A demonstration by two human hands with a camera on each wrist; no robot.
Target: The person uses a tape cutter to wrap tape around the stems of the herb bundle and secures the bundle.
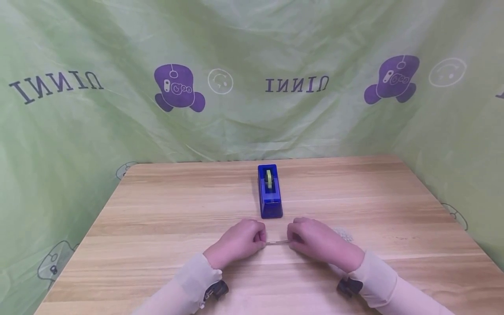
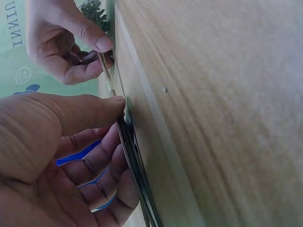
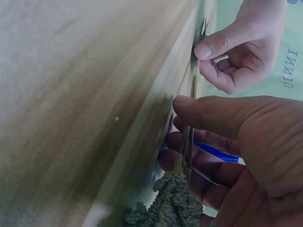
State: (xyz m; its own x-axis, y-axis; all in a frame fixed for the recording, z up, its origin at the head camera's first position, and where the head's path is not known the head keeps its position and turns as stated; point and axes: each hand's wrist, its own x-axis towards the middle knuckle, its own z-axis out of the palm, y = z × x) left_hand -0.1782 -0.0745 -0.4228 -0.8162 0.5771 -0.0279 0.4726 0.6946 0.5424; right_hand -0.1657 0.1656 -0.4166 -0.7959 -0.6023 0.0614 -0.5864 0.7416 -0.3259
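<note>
Between both hands a small bundle of thin stems [image 1: 278, 242] lies level, just over the table. At its right end is a pale grey-green, beaded flower-like cluster [image 3: 173, 203], partly behind the right hand in the head view. My left hand [image 1: 242, 238] pinches the stems between thumb and fingers, their dark loose ends [image 2: 144, 189] running past its palm. My right hand [image 1: 315, 240] pinches them closer to the cluster. A pale, shiny band, perhaps tape [image 3: 195, 72], shows on the stems by the left thumb. Beyond the hands stands a blue tape dispenser [image 1: 270, 205].
The wooden table [image 1: 177, 192] reaches back to a green printed curtain [image 1: 252, 122]. A tiny pale speck [image 2: 164, 89] lies on the wood near the hands. A roll of yellowish tape [image 1: 269, 178] sits in the dispenser.
</note>
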